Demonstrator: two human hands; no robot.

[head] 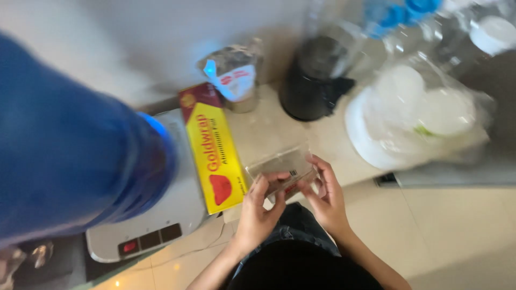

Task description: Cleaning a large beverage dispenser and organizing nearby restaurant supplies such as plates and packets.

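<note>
Both hands, left (258, 212) & right (325, 196), pinch a clear packet (282, 171) (small, flat) at desk (269, 129) front edge. Yellow foil box (215, 156) lies just left.

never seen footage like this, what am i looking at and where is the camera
There is no machine here: a person wears one camera on the head, so the single picture looks down at their own two bare hands. The left hand and right hand together hold a small clear plastic packet above the edge of a pale counter. On the counter lie a red and yellow foil box, a black jug, a foil-topped cup and a clear bag of white plates. The big blue shape on the left is a water bottle on a white dispenser. The picture is blurred by motion.
</note>
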